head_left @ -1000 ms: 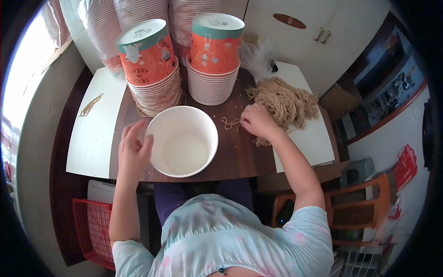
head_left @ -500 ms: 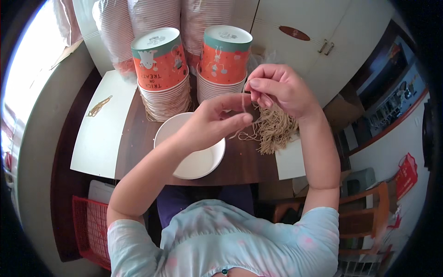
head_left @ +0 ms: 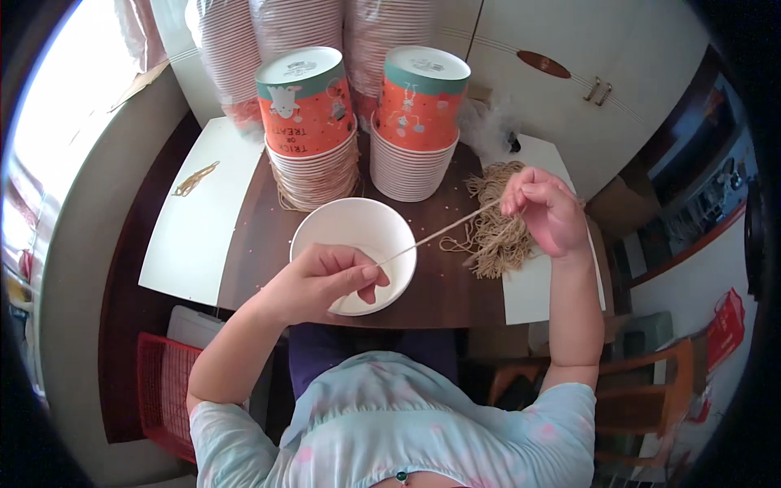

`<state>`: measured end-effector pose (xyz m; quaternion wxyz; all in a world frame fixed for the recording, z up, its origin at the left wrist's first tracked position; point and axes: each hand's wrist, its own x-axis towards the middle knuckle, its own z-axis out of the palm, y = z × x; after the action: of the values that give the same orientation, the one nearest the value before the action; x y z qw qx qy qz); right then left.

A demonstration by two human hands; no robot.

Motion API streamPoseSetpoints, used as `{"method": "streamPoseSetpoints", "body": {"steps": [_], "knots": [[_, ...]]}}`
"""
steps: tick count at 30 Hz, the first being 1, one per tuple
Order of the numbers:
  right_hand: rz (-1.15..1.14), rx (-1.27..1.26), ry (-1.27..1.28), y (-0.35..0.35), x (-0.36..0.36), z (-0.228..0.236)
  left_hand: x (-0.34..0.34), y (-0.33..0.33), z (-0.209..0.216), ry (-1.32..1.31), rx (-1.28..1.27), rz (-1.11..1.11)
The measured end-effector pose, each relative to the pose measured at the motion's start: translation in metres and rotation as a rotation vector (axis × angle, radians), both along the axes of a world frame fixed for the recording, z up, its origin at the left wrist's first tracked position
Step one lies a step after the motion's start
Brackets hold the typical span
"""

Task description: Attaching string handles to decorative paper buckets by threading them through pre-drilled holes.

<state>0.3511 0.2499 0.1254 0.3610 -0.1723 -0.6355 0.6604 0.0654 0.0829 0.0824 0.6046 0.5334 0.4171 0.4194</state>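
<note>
A beige cord runs taut between my two hands, slanting up to the right. My left hand pinches its lower end, above the near side of a white paper bucket whose open mouth faces up. Higher and to the right, my right hand pinches the other end, fingers curled. Beneath and beside that hand lies a heap of beige cords, partly covered by it. The bucket's inside looks plain white; its outer wall is mostly hidden.
Behind the bucket stand two upturned stacks of orange and green printed buckets, a left stack and a right stack. Cords hang around the left stack. Plastic-wrapped stacks rise farther back. A small cord bundle lies on the left white panel.
My hands have moved apart, the left down and the right outward to the right, drawing the cord straight between them. The view has shifted slightly.
</note>
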Motion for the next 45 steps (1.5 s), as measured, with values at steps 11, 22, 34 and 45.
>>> {"method": "streamPoseSetpoints", "body": {"steps": [11, 22, 34, 45], "knots": [[-0.654, 1.117, -1.14, -0.018, -0.013, -0.03, -0.012, -0.023, 0.008, -0.007, -0.236, 0.045], [0.296, 0.233, -0.397, -0.088, -0.099, -0.016, -0.003, -0.002, 0.017, -0.056, -0.343, 0.013], [-0.009, 0.783, -0.38, -0.092, -0.097, -0.024, -0.009, -0.014, 0.008, -0.191, -0.446, 0.053], [0.077, 1.056, -0.315, -0.124, -0.067, -0.028, 0.014, -0.056, 0.006, -0.004, -0.123, 0.047]]}}
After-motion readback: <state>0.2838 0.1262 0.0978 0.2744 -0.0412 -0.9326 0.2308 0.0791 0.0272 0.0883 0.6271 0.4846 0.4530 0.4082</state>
